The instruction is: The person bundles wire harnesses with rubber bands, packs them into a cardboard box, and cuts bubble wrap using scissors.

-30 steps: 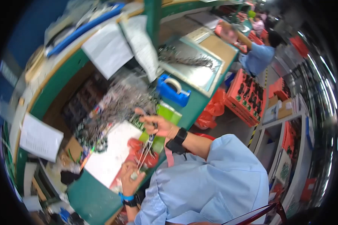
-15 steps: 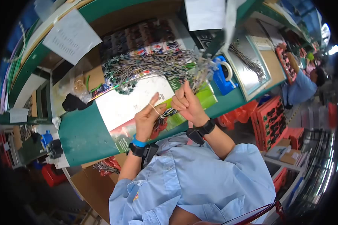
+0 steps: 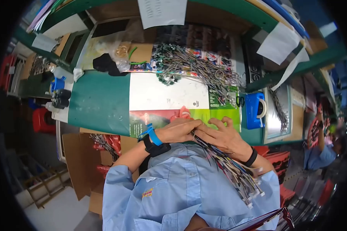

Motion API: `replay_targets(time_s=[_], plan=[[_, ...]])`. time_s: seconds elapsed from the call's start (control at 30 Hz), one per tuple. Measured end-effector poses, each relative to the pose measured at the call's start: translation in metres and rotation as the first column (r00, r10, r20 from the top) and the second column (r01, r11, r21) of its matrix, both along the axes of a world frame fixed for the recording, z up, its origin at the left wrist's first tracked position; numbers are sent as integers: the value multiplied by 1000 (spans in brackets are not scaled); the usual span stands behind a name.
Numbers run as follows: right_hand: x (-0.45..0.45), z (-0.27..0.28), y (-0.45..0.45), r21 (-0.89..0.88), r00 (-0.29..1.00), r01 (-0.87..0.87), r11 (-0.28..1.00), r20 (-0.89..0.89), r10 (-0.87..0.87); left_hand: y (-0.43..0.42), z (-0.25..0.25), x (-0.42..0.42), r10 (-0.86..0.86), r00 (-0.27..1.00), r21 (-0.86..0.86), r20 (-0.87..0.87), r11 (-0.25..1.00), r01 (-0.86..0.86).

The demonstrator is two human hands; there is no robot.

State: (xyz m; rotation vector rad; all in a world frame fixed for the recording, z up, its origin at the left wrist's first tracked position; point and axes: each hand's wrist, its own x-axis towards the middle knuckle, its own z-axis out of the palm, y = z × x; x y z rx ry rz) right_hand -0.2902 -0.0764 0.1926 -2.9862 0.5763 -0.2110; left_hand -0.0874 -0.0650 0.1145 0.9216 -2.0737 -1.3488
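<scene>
A bundle of thin multicoloured wires with small white connectors hangs from between my hands, slanting down across the shirt front to the right. My left hand is closed around the upper end of the bundle; its fingertips are partly hidden. My right hand grips the same spot from the other side, fingers curled and knuckles raised. Just beyond the left hand pokes a piece of red plastic, apparently at the end of the bundle. The rubber band cannot be made out clearly.
A large pile of wires lies at the back of the green table. A printed sheet is spread before me. To the right stand a blue tape dispenser and a metal tray. An open cardboard box sits below left.
The view has turned. My hands have come together closer to my body, and the wire bundle now trails beside the right forearm. The pale rubber band stretched on the left fingers is no longer visible.
</scene>
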Motion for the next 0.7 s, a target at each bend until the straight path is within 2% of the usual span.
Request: replay_targets(time_s=[0.07, 0.13, 0.17, 0.23, 0.27, 0.33, 0.37, 0.4, 0.43, 0.5, 0.6, 0.63, 0.7], plan=[[3, 3, -4, -13, 990, -65, 998, -129, 63, 1, 7, -3, -14, 999, -9, 44, 1000, 14], [5, -2, -17, 18, 976, -145, 989, -158, 146, -1, 12, 0, -109, 976, -3, 188, 994, 111], [3, -5, -23, 224, 992, -89, 971, -62, 105, 1, 10, 2, -91, 977, -4, 191, 996, 93], [6, -1, -30, 578, 997, -31, 815, 78, -17, 8, 1, 6, 40, 997, -73, -61, 996, -44], [7, 4, -28, 580, 997, -49, 813, 79, 3, 11, -3, 7, 61, 996, -71, -59, 995, -65], [7, 10, -24, 565, 998, 53, 823, -12, -56, 15, -12, 7, 200, 966, 98, -161, 978, -186], [5, 8, -24, 530, 998, 44, 847, 13, -59, 16, -21, 8, 208, 964, 104, -166, 976, -193], [3, 5, -24, 534, 998, 49, 844, 0, -58, 18, -33, 9, 339, 910, 289, -238, 919, -267], [2, 0, -22, 455, 996, 79, 887, -10, -83, 20, -38, 11, 469, 836, 472, -284, 828, -304], [-5, -19, -20, 307, 996, 83, 948, -16, -82, 18, -38, 29, 586, 713, 604, -386, 744, -285], [-4, -40, -28, 304, 990, 79, 949, 83, -109, 21, -36, 40, 686, 541, 729, -487, 660, -180], [-4, -47, -34, 307, 991, 83, 948, 78, -112, 23, -30, 46, 608, 617, 697, -500, 705, -130], [-5, -59, -44, 408, 959, 115, 906, 194, -209, 23, -7, 48, 449, 787, 602, -423, 788, -126]])
